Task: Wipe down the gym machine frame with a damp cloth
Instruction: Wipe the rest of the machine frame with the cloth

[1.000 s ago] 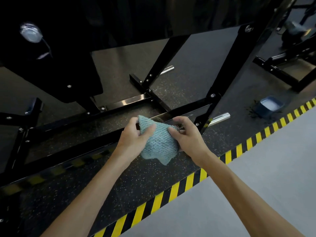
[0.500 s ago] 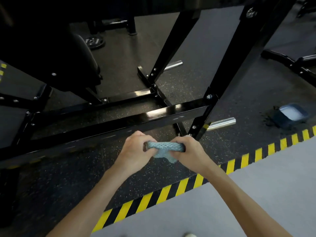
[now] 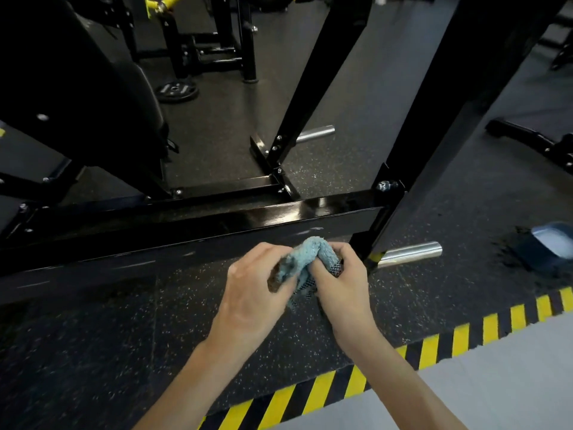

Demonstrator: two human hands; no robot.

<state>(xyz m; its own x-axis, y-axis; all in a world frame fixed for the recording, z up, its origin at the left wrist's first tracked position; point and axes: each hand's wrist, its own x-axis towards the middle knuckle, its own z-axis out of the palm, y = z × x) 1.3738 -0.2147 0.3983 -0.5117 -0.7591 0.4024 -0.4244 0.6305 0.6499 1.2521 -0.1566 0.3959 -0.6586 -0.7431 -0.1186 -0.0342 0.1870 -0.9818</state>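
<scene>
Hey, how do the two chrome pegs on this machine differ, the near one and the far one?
The near peg sticks out by the thick upright; the far peg sits behind, at the thinner brace. The near peg shows larger and brighter in this view; the far peg smaller and duller. Both are bare chrome, pointing right.

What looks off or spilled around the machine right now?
A dark wet-looking patch spreads on the floor around the blue tub at right, as if water splashed out. A weight plate lies loose on the floor farther back.
</scene>
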